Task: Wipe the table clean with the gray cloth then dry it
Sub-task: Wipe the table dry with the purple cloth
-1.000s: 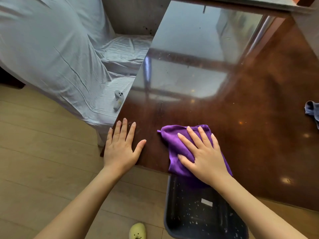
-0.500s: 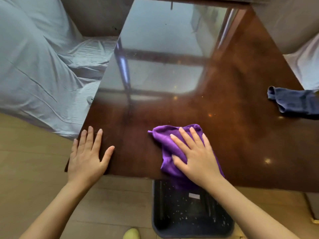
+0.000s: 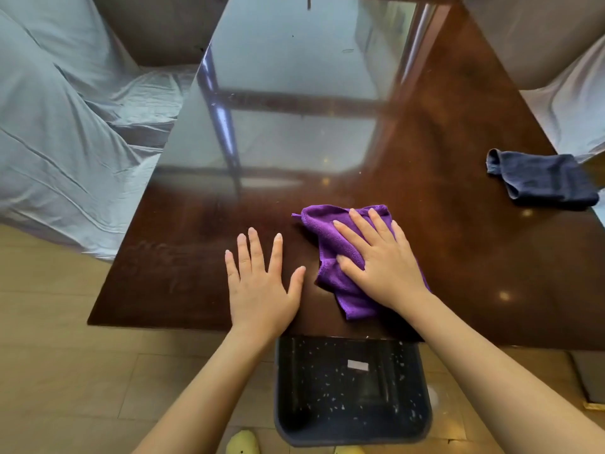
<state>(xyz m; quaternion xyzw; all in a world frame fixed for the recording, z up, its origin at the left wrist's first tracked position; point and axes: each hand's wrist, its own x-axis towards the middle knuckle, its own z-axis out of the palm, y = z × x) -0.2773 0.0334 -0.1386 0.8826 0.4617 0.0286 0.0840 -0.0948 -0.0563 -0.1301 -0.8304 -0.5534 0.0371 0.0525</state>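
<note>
A glossy dark brown table fills the view. My right hand lies flat on a crumpled purple cloth, pressing it onto the table near the front edge. My left hand rests flat on the bare wood just left of the cloth, fingers spread, holding nothing. A dark blue-gray cloth lies folded at the table's right edge, far from both hands.
A dark bin speckled with white crumbs stands on the floor below the front edge. Sofas under pale sheets flank the table, one on the left and one on the right. Yellow slippers peek in at the bottom.
My left hand has slid right along the front edge, from the table's left corner to beside the purple cloth. The view has swung right, showing the whole blue-gray cloth.
</note>
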